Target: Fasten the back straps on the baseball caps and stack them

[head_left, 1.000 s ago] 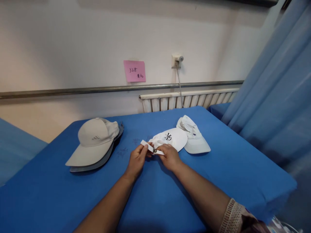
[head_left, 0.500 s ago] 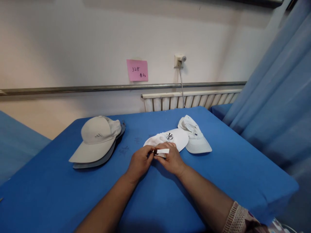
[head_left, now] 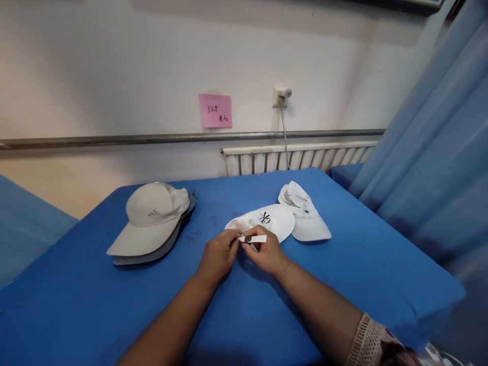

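Note:
A white cap (head_left: 280,218) with black lettering lies on its side in front of me, its brim pointing right. At the near edge of the cap my left hand (head_left: 220,252) is closed, thumb and fingers pinching the cap's strap. My right hand (head_left: 267,252) is closed as well, gripping the strap close by, fingertips almost meeting the left ones. The strap's white end (head_left: 260,239) sticks out over the right fingers, with a small brownish piece, perhaps a buckle, beside it. My fingers hide part of the strap and the cap's crown.
On the left, a light cap (head_left: 150,206) sits on top of a grey cap (head_left: 152,258). Another white cap (head_left: 310,226) touches the brim on the right. A blue cloth (head_left: 362,274) covers the table. Behind are a metal rail (head_left: 152,139) and a radiator (head_left: 305,155); a blue curtain (head_left: 438,142) hangs right.
The strap's white end and the brownish piece have shifted slightly and show more plainly between my fingertips. The lettered cap has tilted a little; the other caps lie as before.

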The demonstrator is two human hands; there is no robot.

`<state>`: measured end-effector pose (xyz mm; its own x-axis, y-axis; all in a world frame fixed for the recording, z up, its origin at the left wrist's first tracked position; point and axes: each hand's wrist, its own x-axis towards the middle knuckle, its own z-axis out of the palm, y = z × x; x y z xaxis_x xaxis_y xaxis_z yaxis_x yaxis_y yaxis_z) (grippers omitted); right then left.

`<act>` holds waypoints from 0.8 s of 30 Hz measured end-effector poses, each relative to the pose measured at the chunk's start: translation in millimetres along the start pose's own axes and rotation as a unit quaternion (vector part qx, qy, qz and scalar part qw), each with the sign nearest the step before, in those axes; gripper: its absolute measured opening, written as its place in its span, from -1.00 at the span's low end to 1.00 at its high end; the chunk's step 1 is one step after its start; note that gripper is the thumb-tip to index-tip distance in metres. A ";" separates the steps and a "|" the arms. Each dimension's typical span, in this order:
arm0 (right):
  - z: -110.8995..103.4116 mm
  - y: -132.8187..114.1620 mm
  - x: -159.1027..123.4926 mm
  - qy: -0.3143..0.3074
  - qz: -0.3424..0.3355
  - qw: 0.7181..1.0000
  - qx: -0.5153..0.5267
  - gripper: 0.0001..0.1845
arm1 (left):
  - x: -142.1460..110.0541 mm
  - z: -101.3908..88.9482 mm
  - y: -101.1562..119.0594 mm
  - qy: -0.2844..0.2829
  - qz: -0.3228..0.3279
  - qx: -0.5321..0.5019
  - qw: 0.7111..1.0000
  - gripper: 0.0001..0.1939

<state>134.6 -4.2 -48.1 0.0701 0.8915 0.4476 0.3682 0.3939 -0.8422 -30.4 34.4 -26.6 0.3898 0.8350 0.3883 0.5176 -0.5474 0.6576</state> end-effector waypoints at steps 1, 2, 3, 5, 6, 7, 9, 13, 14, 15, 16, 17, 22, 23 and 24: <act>-0.9 -0.1 -0.2 0.011 -0.004 1.000 0.002 -0.87 | 1.9 -2.5 -1.0 0.021 -0.051 -0.053 0.997 -0.83; -2.0 -0.4 -0.4 0.023 -0.010 1.000 0.003 -0.86 | 4.5 -6.1 -3.0 0.049 -0.107 -0.107 0.987 -0.86; -3.2 -0.9 -0.7 0.033 -0.015 0.999 0.003 -0.86 | 7.7 -10.8 -6.0 0.080 -0.164 -0.158 0.971 -0.89; -4.8 -2.0 -1.6 0.041 -0.020 0.999 0.000 -0.86 | 14.9 -22.1 -14.6 0.125 -0.240 -0.218 0.938 -0.94; -5.0 -2.6 -2.3 0.040 -0.020 0.999 -0.001 -0.86 | 18.4 -27.8 -19.4 0.139 -0.265 -0.235 0.925 -0.93; -4.5 -3.0 -3.0 0.035 -0.019 0.999 -0.003 -0.85 | 21.6 -32.7 -23.9 0.150 -0.286 -0.254 0.912 -0.92; -1.5 -2.6 -4.2 0.014 -0.018 1.000 -0.007 -0.83 | 25.2 -38.3 -29.8 0.169 -0.325 -0.307 0.878 -0.91; 6.9 2.7 -3.5 0.015 -0.011 1.000 0.023 -0.79 | 16.2 -27.6 -18.6 0.159 -0.380 -0.404 0.817 -0.82; 8.0 4.0 -2.8 0.040 -0.011 0.999 0.034 -0.79 | 10.7 -21.3 -11.5 0.139 -0.389 -0.427 0.805 -0.80; 8.4 4.6 -2.4 0.066 -0.014 0.997 0.040 -0.79 | 4.5 -14.5 -3.6 0.109 -0.396 -0.452 0.792 -0.76; 8.2 4.3 -2.4 0.082 -0.023 0.996 0.040 -0.79 | -1.6 -7.8 4.1 0.046 -0.402 -0.497 0.767 -0.70; 7.6 2.8 -2.9 0.082 -0.036 0.995 0.035 -0.79 | -7.2 -1.6 11.0 -0.013 -0.391 -0.527 0.754 -0.66; 1.1 -14.8 -12.4 -0.087 -0.135 0.987 0.014 -0.66 | -12.6 3.8 17.8 0.019 -0.312 -0.521 0.794 -0.85; -1.0 -16.6 -13.2 -0.083 -0.146 0.986 0.014 -0.65 | -9.4 -1.4 14.3 0.033 -0.316 -0.520 0.793 -0.87; -3.7 -16.3 -12.7 -0.052 -0.148 0.988 0.013 -0.67 | -5.7 -8.0 10.2 0.039 -0.322 -0.524 0.788 -0.89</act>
<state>131.2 -22.8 -38.9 -0.1338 0.7543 0.6428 0.3346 0.6449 -0.6871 -33.4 24.4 -16.9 0.2346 0.9441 -0.2315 -0.3402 0.3028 0.8902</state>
